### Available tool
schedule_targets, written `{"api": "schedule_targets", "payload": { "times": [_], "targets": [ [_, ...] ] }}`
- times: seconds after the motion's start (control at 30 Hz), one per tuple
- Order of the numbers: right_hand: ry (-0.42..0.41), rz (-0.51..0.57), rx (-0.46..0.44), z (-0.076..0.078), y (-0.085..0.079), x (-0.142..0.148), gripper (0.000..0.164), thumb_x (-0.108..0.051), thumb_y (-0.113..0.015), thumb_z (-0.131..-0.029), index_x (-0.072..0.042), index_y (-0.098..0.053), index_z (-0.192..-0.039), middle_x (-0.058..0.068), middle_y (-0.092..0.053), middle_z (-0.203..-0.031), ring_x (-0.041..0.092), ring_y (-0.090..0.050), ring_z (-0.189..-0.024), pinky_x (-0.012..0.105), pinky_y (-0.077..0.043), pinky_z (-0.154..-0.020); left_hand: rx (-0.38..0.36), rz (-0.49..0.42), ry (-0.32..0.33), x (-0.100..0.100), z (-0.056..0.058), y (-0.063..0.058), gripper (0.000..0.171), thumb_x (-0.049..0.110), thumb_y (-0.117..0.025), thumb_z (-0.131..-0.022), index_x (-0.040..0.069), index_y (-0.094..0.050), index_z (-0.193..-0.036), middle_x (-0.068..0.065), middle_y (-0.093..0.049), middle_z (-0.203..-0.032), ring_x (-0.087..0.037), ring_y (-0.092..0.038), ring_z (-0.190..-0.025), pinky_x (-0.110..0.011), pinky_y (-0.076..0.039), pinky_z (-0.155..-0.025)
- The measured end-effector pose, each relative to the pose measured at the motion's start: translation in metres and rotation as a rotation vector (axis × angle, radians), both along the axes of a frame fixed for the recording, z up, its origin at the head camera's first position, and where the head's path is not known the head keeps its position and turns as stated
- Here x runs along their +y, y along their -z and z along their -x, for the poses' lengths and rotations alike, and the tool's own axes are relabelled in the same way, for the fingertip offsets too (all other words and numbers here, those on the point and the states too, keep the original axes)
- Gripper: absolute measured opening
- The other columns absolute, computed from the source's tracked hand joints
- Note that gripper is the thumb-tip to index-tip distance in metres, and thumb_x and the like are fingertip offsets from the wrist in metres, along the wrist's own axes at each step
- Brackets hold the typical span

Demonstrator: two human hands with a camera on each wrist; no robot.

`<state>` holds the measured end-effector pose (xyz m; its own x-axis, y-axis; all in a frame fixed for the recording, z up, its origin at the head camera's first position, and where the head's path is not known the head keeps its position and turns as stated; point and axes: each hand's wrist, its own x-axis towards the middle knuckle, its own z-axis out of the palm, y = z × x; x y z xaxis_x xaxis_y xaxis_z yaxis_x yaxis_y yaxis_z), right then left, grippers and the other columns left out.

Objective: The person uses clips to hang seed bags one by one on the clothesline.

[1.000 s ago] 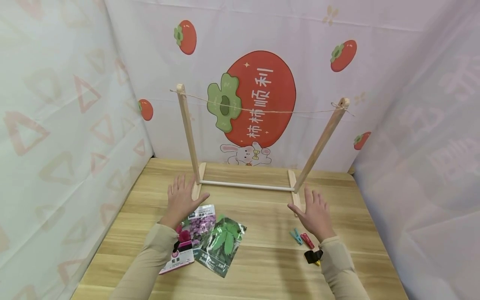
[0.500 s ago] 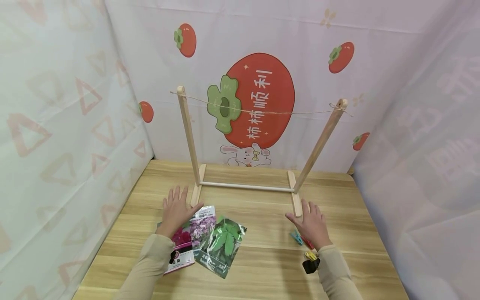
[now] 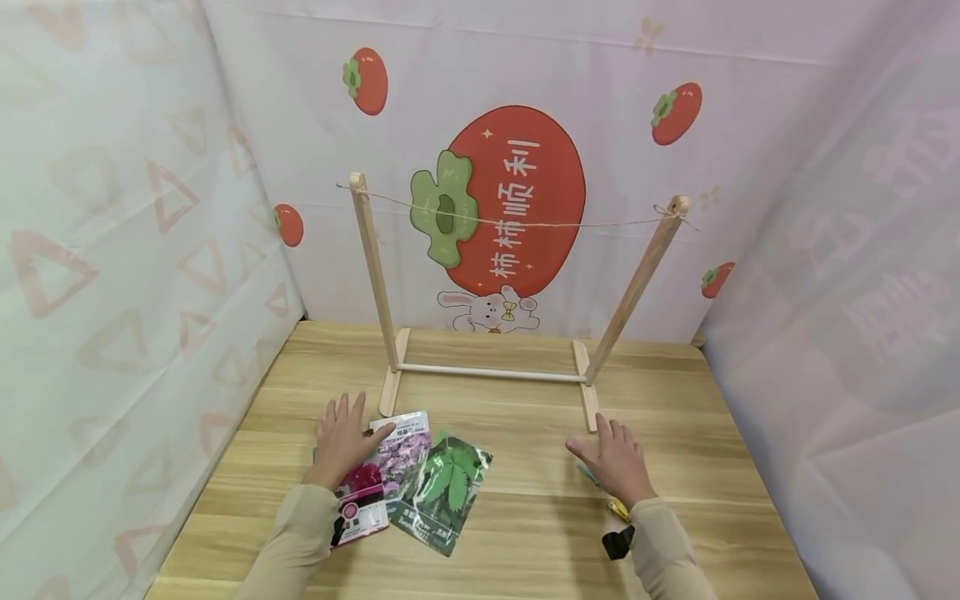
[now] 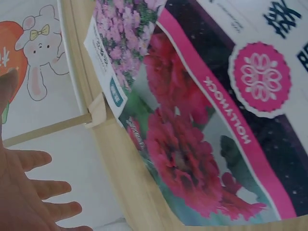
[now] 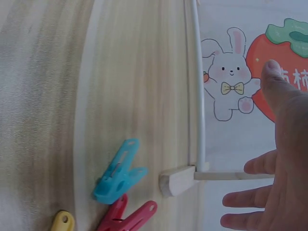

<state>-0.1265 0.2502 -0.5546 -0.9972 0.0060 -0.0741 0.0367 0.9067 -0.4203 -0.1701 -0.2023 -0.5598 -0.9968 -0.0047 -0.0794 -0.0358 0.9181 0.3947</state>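
Shiny flower packets (image 3: 450, 492) overlap on the table (image 3: 532, 533), partly covered by the left hand (image 3: 342, 442); pegs (image 5: 115, 180) lie by the right hand (image 3: 617, 460). Both hands have fingers spread, nearly straight, gripping nothing. Beyond stands a wooden rack (image 3: 491, 372) with string (image 3: 540, 224).

The left grip (image 3: 342, 446) and right grip (image 3: 618, 467) have drawn back, farther in front of the wooden stand (image 3: 633, 290); in the head view, the right one now hides the red clip (image 5: 129, 219).

Glossy, apparently plastic packets (image 3: 448, 492); smooth plastic pegs (image 5: 113, 186); wooden stand (image 3: 377, 275).
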Motion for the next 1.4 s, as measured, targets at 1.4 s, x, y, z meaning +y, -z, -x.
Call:
{"api": "schedule_targets", "payload": {
  "times": [1.4],
  "targets": [
    [-0.043, -0.084, -0.139, -0.005, 0.035, 0.003, 0.087, -0.061, -0.057, -0.089, 0.008, -0.041, -0.14, 0.034, -0.047, -0.136, 0.053, -0.041, -0.127, 0.07, -0.036, -0.095, -0.112, 0.008, -0.067, -0.041, -0.026, 0.048, 0.104, 0.069, -0.061, -0.081, -0.006, -0.032, -0.146, -0.039, -0.028, -0.148, -0.061, -0.022, -0.135, -0.076, -0.021, -0.104]
  ]
}}
